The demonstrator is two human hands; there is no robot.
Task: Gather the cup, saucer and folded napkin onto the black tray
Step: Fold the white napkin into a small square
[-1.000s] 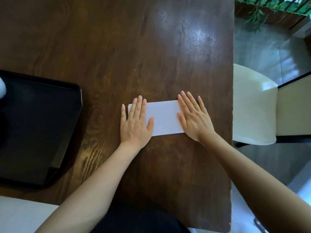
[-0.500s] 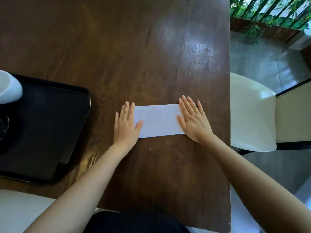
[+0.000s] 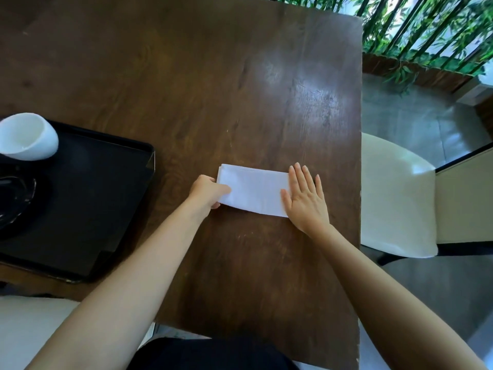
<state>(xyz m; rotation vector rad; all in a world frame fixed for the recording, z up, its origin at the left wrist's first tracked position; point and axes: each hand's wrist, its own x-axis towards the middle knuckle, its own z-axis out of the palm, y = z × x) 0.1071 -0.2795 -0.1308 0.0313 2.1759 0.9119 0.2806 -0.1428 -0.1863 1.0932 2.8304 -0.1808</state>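
A white folded napkin (image 3: 253,192) lies as a long strip on the dark wooden table (image 3: 213,89), right of centre. My left hand (image 3: 206,192) pinches its left end, thumb on top and fingers curled under. My right hand (image 3: 306,201) lies flat and spread on its right end. The black tray (image 3: 93,196) sits at the left edge of the table. On the tray stands a white cup (image 3: 26,137), and a dark glassy saucer (image 3: 13,196) lies nearer to me, cut off by the frame.
A white chair seat (image 3: 394,198) stands just past the table's right edge. Another pale seat (image 3: 29,324) shows at the lower left. Bamboo plants (image 3: 426,30) and a grey floor lie beyond the table at the upper right.
My left hand went from lying flat on the napkin's left part to gripping its left end. My right hand stays flat. The view shifted, so more of the tray and cup shows.
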